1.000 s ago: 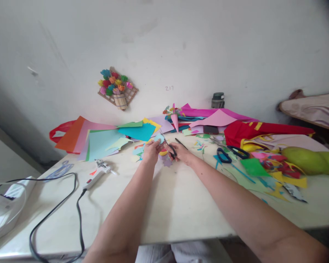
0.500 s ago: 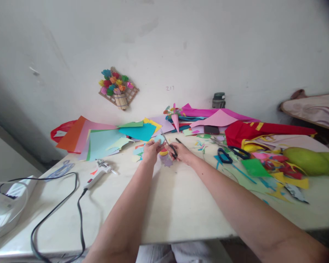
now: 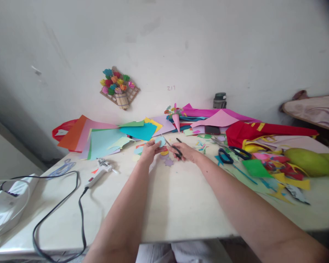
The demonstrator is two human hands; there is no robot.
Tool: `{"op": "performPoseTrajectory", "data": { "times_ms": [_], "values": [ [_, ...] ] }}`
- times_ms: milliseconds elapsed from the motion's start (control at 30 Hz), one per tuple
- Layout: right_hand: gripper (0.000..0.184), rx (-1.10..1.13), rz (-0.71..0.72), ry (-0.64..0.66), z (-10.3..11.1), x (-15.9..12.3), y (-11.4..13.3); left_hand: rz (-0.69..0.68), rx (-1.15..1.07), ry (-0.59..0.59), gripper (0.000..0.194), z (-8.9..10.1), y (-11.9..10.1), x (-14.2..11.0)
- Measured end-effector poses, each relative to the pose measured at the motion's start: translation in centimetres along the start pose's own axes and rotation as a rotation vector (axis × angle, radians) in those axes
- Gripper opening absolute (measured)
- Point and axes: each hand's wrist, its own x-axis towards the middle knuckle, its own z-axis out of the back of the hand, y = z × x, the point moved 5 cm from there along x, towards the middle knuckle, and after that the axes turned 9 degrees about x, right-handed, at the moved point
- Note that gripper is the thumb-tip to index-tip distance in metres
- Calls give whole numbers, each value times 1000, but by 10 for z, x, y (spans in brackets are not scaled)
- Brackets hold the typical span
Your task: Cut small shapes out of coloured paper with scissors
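Observation:
Between the fingers of my left hand (image 3: 150, 149) is a small light-blue paper piece (image 3: 160, 141), roughly round. My right hand (image 3: 185, 151) grips a pair of scissors with black handles (image 3: 177, 150), its blades pointing up and left beside the paper. Below the hands a purple star-shaped cutout (image 3: 169, 162) lies on the table, near a yellow paper piece (image 3: 163, 153) partly hidden by my left fingers. Small coloured scraps (image 3: 139, 150) lie just left of my left hand. A black pen-like stick (image 3: 178, 140) rests behind my right hand.
A glue gun (image 3: 100, 173) with a black cord and a power strip (image 3: 12, 204) occupy the left. Coloured paper sheets (image 3: 102, 144) spread along the back. To the right are larger scissors (image 3: 226, 156), a red cloth (image 3: 241, 133), a green paper square (image 3: 253, 168) and a green object (image 3: 307, 160).
My right hand and the scissors have shifted slightly right, and the blades stand a little further from the light-blue paper. The left hand still pinches it. The view has moved slightly.

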Motion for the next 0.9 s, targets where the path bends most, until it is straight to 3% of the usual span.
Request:
{"op": "performPoseTrajectory", "data": {
  "times_ms": [900],
  "values": [
    [31,26,31,6,-3,3,-4,-1,-82,45,20,-3,1,0]
  ]
}}
